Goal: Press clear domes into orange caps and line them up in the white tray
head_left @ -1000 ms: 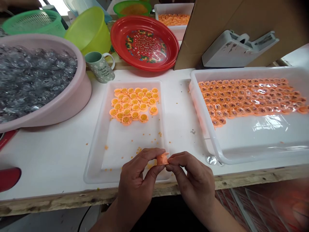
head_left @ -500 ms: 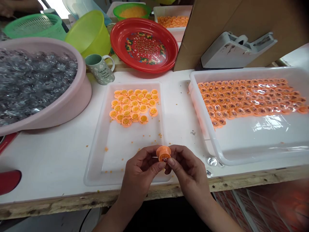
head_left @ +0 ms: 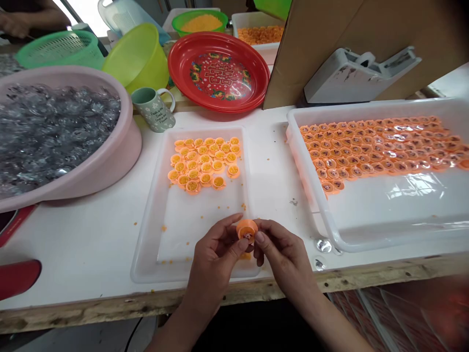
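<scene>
While the left hand (head_left: 210, 259) and the right hand (head_left: 287, 256) meet over the near right corner of a shallow white tray (head_left: 183, 212), they pinch a small orange cup (head_left: 246, 228) between them, one hand on each side of it. Its open mouth tips toward the camera, with dark marks showing inside. Beyond the hands, a cluster of yellow-filled cups (head_left: 192, 164) takes up the tray's far part; to the right, on the same white surface (head_left: 91, 244), a larger tray (head_left: 370, 215) holds rows of orange cups (head_left: 362, 146).
</scene>
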{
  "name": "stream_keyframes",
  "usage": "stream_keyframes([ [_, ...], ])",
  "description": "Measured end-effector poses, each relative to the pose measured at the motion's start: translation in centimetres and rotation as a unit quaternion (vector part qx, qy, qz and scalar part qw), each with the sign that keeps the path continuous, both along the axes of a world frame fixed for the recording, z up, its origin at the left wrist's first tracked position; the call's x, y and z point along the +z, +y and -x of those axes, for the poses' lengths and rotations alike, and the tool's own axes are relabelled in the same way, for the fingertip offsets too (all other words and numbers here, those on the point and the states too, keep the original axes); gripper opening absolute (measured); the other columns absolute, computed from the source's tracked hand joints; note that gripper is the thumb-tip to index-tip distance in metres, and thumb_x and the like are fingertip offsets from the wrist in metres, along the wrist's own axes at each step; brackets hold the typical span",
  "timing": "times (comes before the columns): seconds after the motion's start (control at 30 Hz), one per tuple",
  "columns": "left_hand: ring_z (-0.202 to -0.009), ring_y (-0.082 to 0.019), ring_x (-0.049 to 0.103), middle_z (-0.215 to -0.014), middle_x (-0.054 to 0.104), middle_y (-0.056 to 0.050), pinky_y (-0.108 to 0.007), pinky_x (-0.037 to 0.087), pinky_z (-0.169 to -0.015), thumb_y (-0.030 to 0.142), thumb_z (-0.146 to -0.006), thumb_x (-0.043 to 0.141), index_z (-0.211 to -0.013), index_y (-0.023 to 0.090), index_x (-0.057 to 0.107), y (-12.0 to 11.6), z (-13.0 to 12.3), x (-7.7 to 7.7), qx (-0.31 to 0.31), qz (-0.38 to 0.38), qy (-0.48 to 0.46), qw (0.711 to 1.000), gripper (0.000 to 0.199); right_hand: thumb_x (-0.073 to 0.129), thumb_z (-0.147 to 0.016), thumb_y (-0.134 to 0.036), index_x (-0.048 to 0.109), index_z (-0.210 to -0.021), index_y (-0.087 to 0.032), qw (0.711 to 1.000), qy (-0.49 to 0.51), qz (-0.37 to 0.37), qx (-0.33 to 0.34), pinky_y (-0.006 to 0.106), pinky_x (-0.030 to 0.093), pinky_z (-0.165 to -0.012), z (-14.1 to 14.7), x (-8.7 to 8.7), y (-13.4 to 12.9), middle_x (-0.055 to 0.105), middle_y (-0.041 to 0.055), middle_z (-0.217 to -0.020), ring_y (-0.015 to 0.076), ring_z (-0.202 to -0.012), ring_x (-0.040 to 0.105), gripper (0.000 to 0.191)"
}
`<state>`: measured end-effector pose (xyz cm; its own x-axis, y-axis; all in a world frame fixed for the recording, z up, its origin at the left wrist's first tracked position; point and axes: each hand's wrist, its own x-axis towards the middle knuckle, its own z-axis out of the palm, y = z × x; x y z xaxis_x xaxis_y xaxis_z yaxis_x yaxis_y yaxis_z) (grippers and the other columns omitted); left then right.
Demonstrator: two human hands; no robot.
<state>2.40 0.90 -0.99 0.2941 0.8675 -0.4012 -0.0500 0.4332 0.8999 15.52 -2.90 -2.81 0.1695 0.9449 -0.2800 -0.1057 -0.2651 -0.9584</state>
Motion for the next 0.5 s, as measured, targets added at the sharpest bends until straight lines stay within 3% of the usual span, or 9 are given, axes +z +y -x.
stream_keyframes([
  [0.1, -0.082, -0.019, 0.066, -0.095, 0.072, -0.006, -0.036, 0.058, -0.082, 0.026, -0.085, 0.066, -0.105, 0.016, 0.068, 0.26, 0.14, 0.78, 0.006, 0.030, -0.026, 0.999, 0.023, 0.063, -0.088, -0.037, 0.065, -0.110, -0.019, 0.999, 0.032, -0.010, 0.014, 0.023, 0.051, -0.053, -0.32, 0.04, 0.03, 0.066, 0.0014, -0.078, 0.0118, -0.062, 0.058, 0.029],
  [0.27, -0.084, -0.018, 0.067, -0.089, 0.073, -0.005, -0.032, 0.057, -0.082, 0.026, -0.082, 0.070, -0.091, 0.016, 0.069, 0.27, 0.09, 0.95, 0.016, 0.034, -0.001, 0.999, 0.014, 0.065, -0.086, -0.024, 0.066, -0.110, -0.023, 0.995, -0.067, -0.070, -0.001, 0.027, 0.054, -0.068, -0.04, -0.02, -0.48, 0.067, 0.0019, -0.091, 0.0142, -0.077, 0.062, 0.023],
  [0.43, -0.089, -0.018, 0.068, -0.091, 0.073, -0.002, -0.029, 0.055, -0.082, 0.023, -0.081, 0.069, -0.109, 0.020, 0.063, 0.35, 0.27, 0.58, 0.022, 0.012, 0.031, 0.999, 0.029, 0.057, -0.091, -0.016, 0.061, -0.121, -0.028, 0.984, -0.111, -0.135, 0.021, 0.026, 0.053, -0.071, -0.10, 0.36, -0.72, 0.063, 0.0016, -0.097, 0.0133, -0.082, 0.061, 0.033],
  [0.5, -0.088, -0.019, 0.068, -0.092, 0.072, -0.003, -0.030, 0.055, -0.082, 0.023, -0.083, 0.066, -0.106, 0.020, 0.065, 0.22, 0.45, 0.68, 0.006, 0.001, 0.029, 1.000, 0.023, 0.057, -0.091, -0.015, 0.061, -0.121, -0.028, 0.983, -0.116, -0.136, 0.032, 0.026, 0.053, -0.071, -0.03, 0.51, -0.83, 0.063, 0.0015, -0.097, 0.0129, -0.082, 0.061, 0.033],
])
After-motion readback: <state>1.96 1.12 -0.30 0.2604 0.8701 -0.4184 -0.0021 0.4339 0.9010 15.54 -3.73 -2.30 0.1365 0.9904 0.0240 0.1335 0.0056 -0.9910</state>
